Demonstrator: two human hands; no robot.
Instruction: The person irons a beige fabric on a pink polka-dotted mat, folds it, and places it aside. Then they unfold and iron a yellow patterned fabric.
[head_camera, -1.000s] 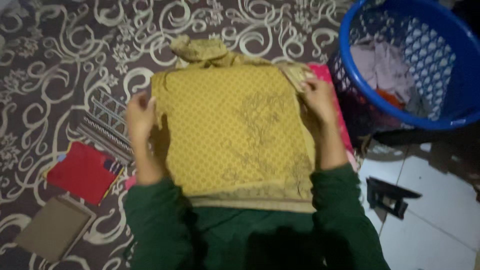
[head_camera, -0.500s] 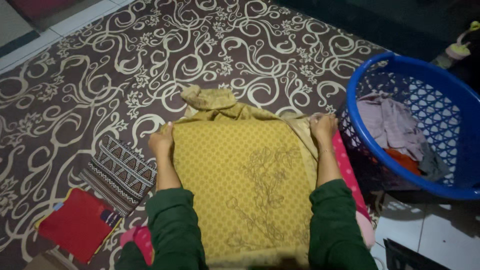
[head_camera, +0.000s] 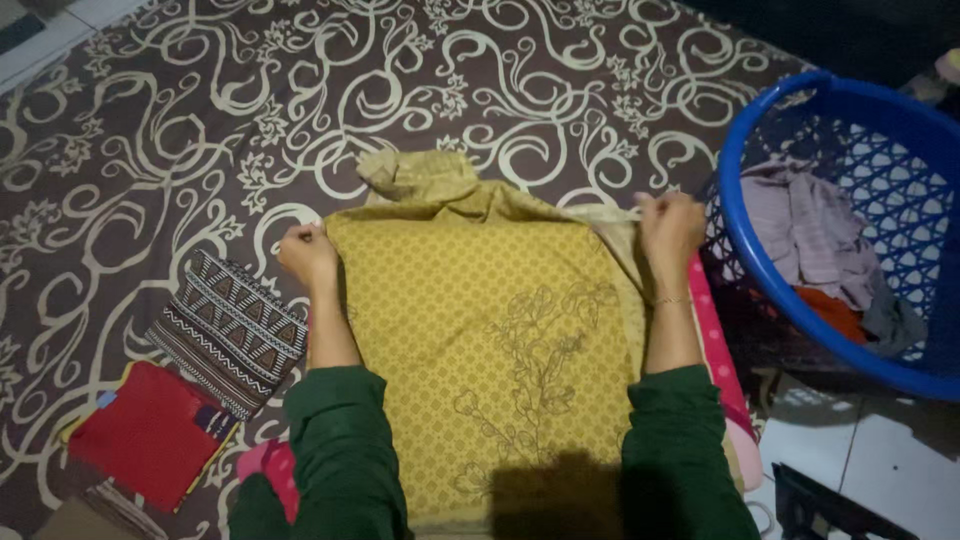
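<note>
A mustard-yellow garment with a small dot pattern and embroidered flowers lies flat on a dark brown carpet with cream swirls. My left hand pinches its upper left corner. My right hand grips its upper right corner near the basket. Both arms wear dark green sleeves. A bunched part of the garment sticks out beyond the top edge.
A blue plastic laundry basket with several crumpled clothes stands at the right. Folded cloths lie at the left: a black-and-white patterned one and a red one. A pink cloth shows under the garment's right edge. White floor tiles lie lower right.
Both hands slid up along the garment's sides to its top corners and pulled it flat. The view tilted up, so more carpet shows.
</note>
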